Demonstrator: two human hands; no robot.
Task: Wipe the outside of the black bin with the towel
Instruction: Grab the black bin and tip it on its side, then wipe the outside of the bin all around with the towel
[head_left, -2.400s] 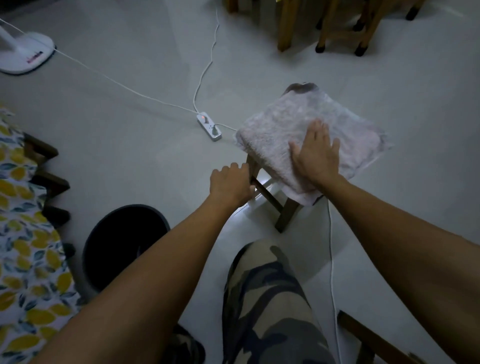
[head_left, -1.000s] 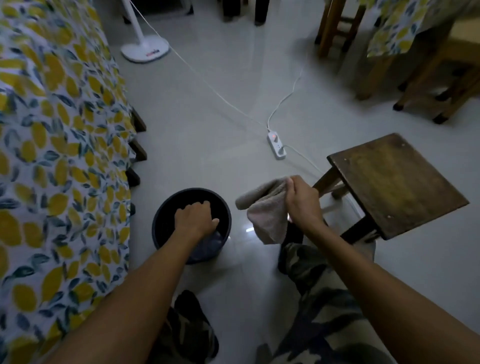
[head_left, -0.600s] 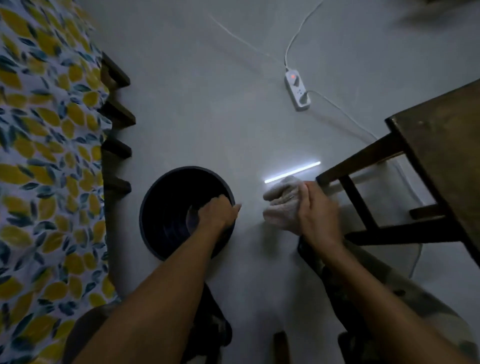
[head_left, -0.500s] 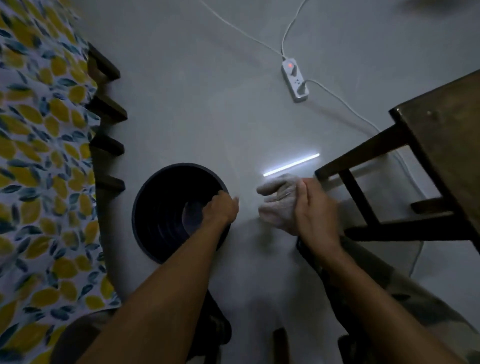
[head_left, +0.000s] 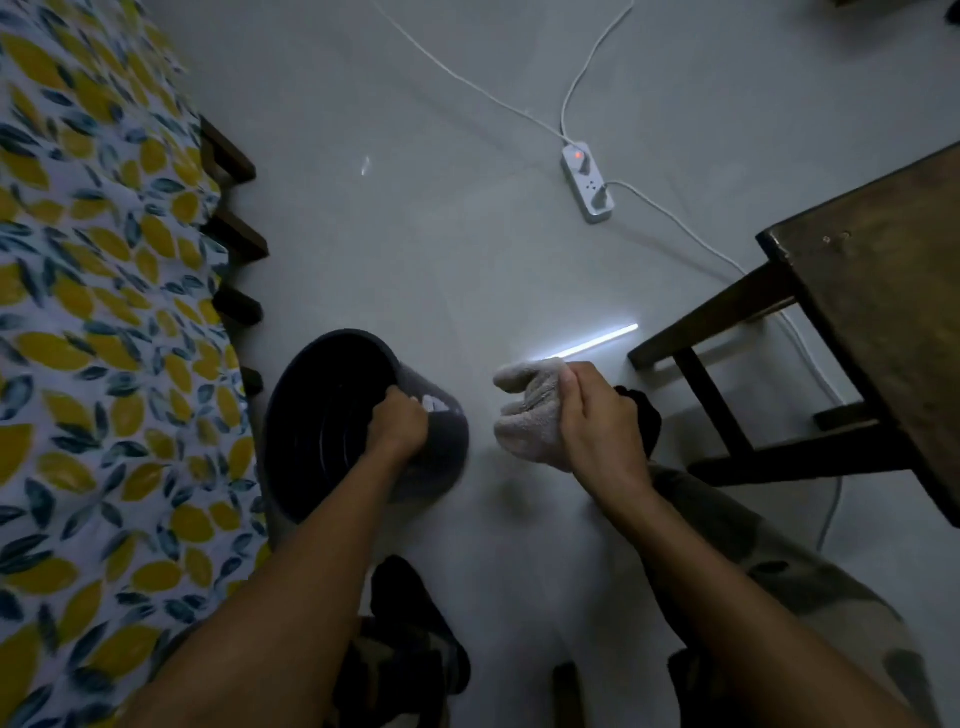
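**Bin tipped by left hand, towel bunched in right**

Dim room, low light; bin wall blurred along lower right edge. Bin bottom hard to make out, inside just dark w/ faint ribs. Small pale patch on bin wall just beside left knuckles, unreadable. Left fingertips hidden inside rim. Most of towel hidden behind right hand, only bunched end showing. Stool cut off at right edge of frame; patterned cloth cut off at left. Dark object just behind right hand, by stool leg, can't tell what.

Left hand closed over rim of black bin, fingers curled inside, thumb side on outer wall. Bin tilted, mouth facing up and left, outer wall turned toward right hand.

Right hand closed tight on towel, fist-like grip, wad sticking out on thumb side toward bin. Towel not touching bin; strip of bare floor between wad and bin wall.

Bin directly under left hand, near but apart from right hand, on its left. Stool just right of right hand. Power strip w/ red light well beyond right hand, white cords running off. Leaf-print cloth left of left hand, close to bin.
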